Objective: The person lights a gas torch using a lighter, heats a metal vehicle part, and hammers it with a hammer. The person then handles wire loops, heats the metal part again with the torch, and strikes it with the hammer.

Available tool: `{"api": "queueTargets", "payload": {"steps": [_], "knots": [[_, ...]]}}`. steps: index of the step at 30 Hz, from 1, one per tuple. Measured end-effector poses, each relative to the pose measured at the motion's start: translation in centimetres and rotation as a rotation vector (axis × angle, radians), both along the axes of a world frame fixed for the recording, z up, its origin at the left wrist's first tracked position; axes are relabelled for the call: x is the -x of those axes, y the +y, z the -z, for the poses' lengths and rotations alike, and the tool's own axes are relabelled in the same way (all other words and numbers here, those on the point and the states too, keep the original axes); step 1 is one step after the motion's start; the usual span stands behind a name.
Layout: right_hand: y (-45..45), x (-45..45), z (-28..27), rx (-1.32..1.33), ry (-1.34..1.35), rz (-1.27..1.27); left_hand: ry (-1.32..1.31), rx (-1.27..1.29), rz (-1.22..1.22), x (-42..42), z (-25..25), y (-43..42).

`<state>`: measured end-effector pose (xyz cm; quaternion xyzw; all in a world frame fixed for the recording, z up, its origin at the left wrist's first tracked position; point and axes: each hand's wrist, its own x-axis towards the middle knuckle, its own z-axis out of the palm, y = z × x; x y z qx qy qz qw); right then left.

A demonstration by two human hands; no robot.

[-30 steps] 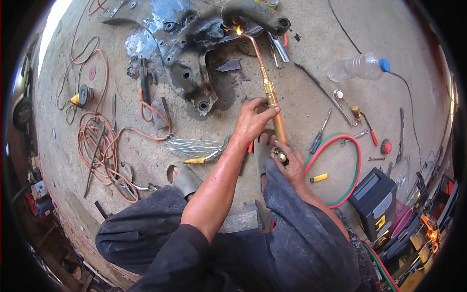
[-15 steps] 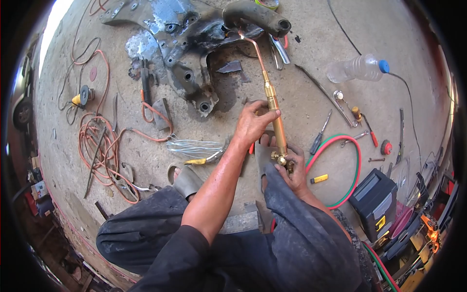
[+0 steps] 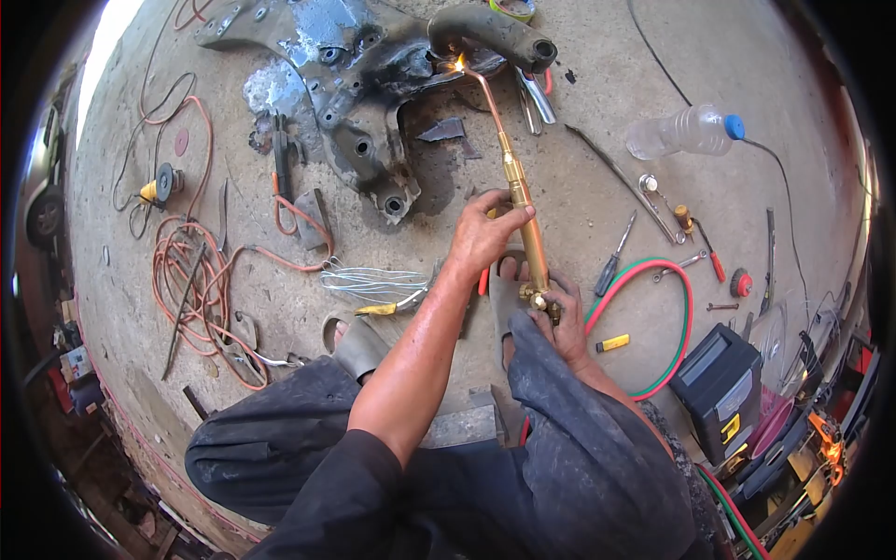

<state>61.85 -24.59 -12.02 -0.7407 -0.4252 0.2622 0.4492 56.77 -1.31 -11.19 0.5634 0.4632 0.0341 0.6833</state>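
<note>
Torch: in the head view, we have the torch slanting from beside our right sandal up to the metal frame, its tip ending just below the thick tube.
Flame: a small yellow flame burns at the tip; whether it touches the metal, we cannot tell.
Left hand: our fingers are partly closed on the barrel, thumb laid across it, steadying the torch.
Right hand: our fingers curl closely round the valve end; which knob they grip is partly hidden.
Valves: we seem to be setting the gas here, best done in small turns, with our eyes on the flame.
Barrel: we do well to hold it this far back, bare skin away from the hot tip, and to keep the aim steady and off our feet.
Hoses: the red and green pair loops to our right, well apart from the flame, which is where we want it.
Bottle: clear plastic, on its side on the floor, blue cap on; we cannot tell if any liquid is inside.
Black box: it stands at our right, and its contents are hidden from us.
</note>
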Motion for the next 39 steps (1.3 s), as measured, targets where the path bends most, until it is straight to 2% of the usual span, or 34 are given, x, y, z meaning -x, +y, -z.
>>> {"api": "queueTargets", "payload": {"steps": [7,18,26,33,39], "knots": [[-0.4,-0.1,-0.1,-0.008,-0.018,-0.026,0.039,0.005,0.072,-0.1,-2.8,0.7],[0.2,-0.5,-0.2,0.004,-0.031,-0.03,-0.005,0.005,-0.003,-0.2,-0.1,0.3],[-0.1,-0.4,-0.7,0.002,-0.038,-0.044,0.05,-0.061,0.02,-0.3,-2.2,0.2],[0.1,-0.6,-0.3,0.005,-0.042,-0.036,-0.019,-0.028,-0.048,-0.3,0.1,-0.1],[0.0,-0.7,-0.4,-0.017,-0.059,-0.053,0.04,-0.084,0.023,-0.2,-1.2,0.2]]}}
